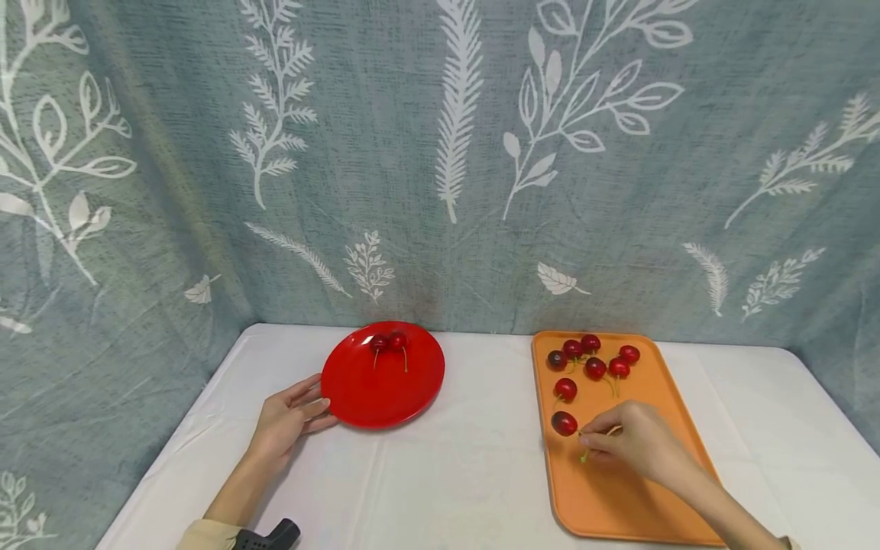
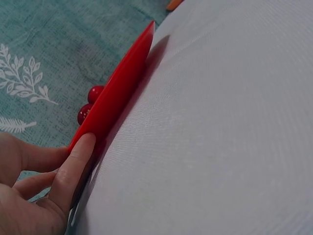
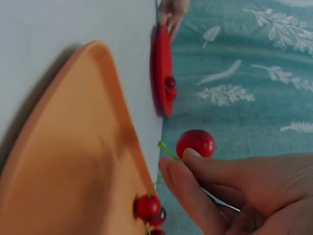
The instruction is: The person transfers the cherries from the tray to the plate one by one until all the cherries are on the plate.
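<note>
My left hand (image 1: 285,420) holds the left rim of a round red plate (image 1: 381,397), thumb at the edge and other fingers along and beneath it. Two dark red cherries with stems (image 1: 388,341) lie near the far side of that plate. Over the orange tray (image 1: 632,512), my right hand (image 1: 635,437) pinches the green stem of a red cherry (image 3: 196,141) between thumb and fingertip. From the head, this cherry (image 1: 564,423) shows just left of the fingertips. The stem's end sticks out past the fingers in the right wrist view.
Several more cherries (image 1: 595,368) lie toward the far end of the tray, some with stems showing. White cloth (image 1: 481,443) covers the table between plate and tray. A blue-green curtain with white leaf prints (image 1: 412,153) hangs behind the table's far edge.
</note>
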The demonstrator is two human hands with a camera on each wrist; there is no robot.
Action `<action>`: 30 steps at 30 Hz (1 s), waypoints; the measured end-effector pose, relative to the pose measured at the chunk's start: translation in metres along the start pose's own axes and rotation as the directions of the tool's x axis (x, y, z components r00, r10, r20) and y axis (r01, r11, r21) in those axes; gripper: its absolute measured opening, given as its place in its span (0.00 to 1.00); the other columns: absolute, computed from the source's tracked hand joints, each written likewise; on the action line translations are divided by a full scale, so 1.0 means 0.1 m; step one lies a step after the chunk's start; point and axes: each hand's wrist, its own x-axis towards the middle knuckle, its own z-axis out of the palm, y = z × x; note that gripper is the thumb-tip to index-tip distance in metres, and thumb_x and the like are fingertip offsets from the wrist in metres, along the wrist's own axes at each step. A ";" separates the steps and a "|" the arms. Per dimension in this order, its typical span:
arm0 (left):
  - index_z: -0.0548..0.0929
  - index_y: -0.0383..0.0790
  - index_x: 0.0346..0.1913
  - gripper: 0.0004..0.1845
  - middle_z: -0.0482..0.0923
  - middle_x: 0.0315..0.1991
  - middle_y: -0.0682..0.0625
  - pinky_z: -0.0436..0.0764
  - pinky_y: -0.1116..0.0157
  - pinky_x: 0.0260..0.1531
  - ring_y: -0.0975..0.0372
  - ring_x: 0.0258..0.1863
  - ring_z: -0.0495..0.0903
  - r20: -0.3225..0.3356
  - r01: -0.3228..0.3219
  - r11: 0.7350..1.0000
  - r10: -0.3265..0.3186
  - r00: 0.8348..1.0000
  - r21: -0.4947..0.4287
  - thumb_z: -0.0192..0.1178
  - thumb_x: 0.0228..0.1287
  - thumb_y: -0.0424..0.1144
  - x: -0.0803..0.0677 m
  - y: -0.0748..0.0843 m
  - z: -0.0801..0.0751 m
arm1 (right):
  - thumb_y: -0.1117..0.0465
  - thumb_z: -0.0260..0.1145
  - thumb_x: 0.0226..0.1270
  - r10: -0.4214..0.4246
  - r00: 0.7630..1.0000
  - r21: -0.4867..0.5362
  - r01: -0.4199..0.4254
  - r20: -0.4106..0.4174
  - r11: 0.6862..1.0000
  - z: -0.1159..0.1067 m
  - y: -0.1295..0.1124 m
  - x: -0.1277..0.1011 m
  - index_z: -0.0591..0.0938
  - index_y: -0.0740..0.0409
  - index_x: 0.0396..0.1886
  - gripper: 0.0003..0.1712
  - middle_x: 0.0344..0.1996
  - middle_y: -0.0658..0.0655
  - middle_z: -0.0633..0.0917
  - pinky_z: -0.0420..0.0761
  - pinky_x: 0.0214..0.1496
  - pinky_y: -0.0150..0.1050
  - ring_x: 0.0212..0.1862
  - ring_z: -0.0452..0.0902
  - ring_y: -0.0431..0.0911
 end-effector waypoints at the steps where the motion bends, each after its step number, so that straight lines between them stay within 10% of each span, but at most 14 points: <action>1: 0.54 0.28 0.74 0.32 0.60 0.68 0.27 0.85 0.64 0.41 0.61 0.39 0.87 -0.001 0.000 1.000 0.000 1.000 0.001 0.52 0.71 0.26 0.00 0.00 0.00 | 0.61 0.71 0.61 -0.008 1.000 0.030 0.007 0.019 1.000 0.01 -0.02 0.03 0.90 0.62 0.34 0.08 0.24 0.51 0.88 0.84 0.27 0.34 0.26 0.83 0.43; 15: 0.55 0.29 0.74 0.31 0.62 0.68 0.28 0.85 0.66 0.42 0.60 0.41 0.87 -0.018 -0.026 0.999 0.026 0.999 0.033 0.51 0.72 0.27 0.00 -0.01 0.00 | 0.64 0.68 0.65 0.024 0.992 0.379 -0.069 0.124 0.923 0.22 -0.28 0.57 0.85 0.73 0.46 0.16 0.41 0.66 0.87 0.86 0.45 0.40 0.37 0.87 0.47; 30: 0.54 0.29 0.75 0.32 0.61 0.68 0.28 0.85 0.66 0.42 0.62 0.39 0.87 -0.017 -0.021 1.000 0.021 1.000 0.010 0.51 0.72 0.26 -0.02 -0.01 0.03 | 0.70 0.68 0.63 0.069 0.994 0.529 -0.106 0.090 0.842 0.65 -0.71 1.24 0.85 0.75 0.43 0.11 0.32 0.63 0.88 0.86 0.45 0.45 0.30 0.87 0.43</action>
